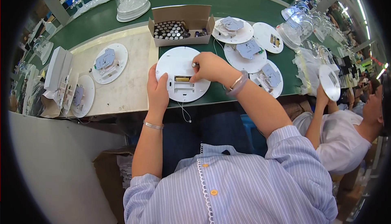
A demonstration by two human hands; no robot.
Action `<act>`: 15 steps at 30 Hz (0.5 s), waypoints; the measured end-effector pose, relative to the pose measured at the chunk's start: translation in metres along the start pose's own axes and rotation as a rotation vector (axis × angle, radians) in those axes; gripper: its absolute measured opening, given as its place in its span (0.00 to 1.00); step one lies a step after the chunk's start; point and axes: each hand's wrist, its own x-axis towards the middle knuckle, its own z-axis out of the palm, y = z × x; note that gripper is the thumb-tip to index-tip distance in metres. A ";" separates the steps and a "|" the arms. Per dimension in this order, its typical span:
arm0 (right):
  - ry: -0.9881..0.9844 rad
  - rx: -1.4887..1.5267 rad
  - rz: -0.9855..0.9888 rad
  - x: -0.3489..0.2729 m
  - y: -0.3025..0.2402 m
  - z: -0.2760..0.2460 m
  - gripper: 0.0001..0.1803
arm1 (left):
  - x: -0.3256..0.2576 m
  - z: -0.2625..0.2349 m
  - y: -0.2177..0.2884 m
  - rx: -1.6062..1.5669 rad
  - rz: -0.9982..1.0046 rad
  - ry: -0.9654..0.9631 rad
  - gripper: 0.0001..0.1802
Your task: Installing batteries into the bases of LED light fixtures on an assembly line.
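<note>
On the green table edge: white round base lies under both my hands.
Left hand: fingers clenched on its left rim.
Right hand: fingertips pinch a battery, just above the open compartment.

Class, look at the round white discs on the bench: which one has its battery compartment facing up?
The round white disc under both hands; its open battery compartment faces up, while the others show grey circuit boards.

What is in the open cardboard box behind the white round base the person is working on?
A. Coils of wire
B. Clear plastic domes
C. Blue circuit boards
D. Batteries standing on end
D: the open cardboard box holds rows of small batteries standing on end, just behind the white round base held by the left hand and right hand.
</note>
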 end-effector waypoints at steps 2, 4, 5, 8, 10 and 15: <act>-0.048 -0.057 -0.022 0.007 0.000 -0.001 0.16 | 0.000 0.000 0.000 0.004 0.010 -0.001 0.20; -0.064 -0.015 -0.026 0.003 0.001 -0.006 0.16 | 0.001 0.000 -0.002 -0.013 0.007 0.010 0.20; -0.086 0.026 -0.031 0.002 0.002 -0.009 0.16 | 0.002 0.000 -0.003 -0.014 0.017 0.008 0.20; 0.049 0.412 0.080 -0.008 0.017 0.006 0.16 | -0.001 0.001 -0.001 -0.066 -0.022 0.007 0.19; -0.010 0.584 0.172 -0.021 0.011 0.005 0.13 | 0.000 0.001 0.001 -0.093 -0.027 0.007 0.19; 0.304 0.547 -0.182 -0.032 0.020 0.027 0.11 | 0.002 0.000 0.002 -0.140 -0.037 -0.018 0.20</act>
